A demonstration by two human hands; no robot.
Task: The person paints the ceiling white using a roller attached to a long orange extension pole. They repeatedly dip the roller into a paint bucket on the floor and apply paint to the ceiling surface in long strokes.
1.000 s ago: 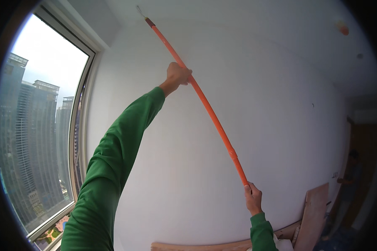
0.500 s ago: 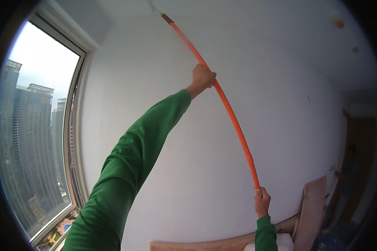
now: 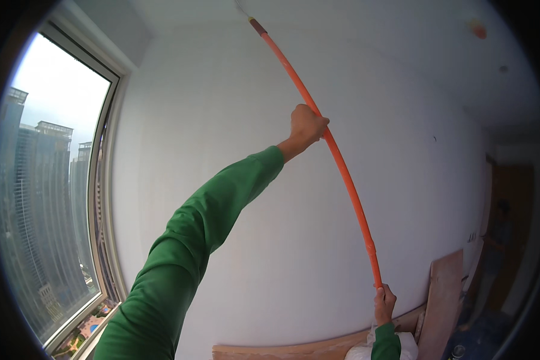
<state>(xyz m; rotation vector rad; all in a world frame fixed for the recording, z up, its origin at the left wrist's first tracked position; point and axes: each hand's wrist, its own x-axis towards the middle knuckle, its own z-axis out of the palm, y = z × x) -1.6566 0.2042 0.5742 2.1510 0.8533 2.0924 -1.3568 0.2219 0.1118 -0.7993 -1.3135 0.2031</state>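
Note:
A long orange pole (image 3: pixel 346 177) slants across a pale wall (image 3: pixel 210 120), from upper left down to lower right. Wrapped around its upper half is my left hand (image 3: pixel 308 125), the arm stretched up and forward in a green sleeve. Around the pole's bottom end my right hand (image 3: pixel 384 303) is closed, low and to the right. The pole's top has a brown grip and yellow tip (image 3: pixel 257 25), with a thin metal rod running on toward the ceiling. What that rod carries is cut off by the picture's upper edge.
At left is a tall window (image 3: pixel 60 180) with high-rise buildings outside. A wooden board (image 3: pixel 443 300) leans at lower right; another long board (image 3: pixel 276 353) lies along the wall's foot. By my right forearm sits a white bag (image 3: pixel 408 347). Another person (image 3: pixel 500 234) stands dimly near a brown door (image 3: pixel 516 198).
Both hands and the pole have shifted right and slightly down in the picture. My grip on the pole is the same. The view has turned a little.

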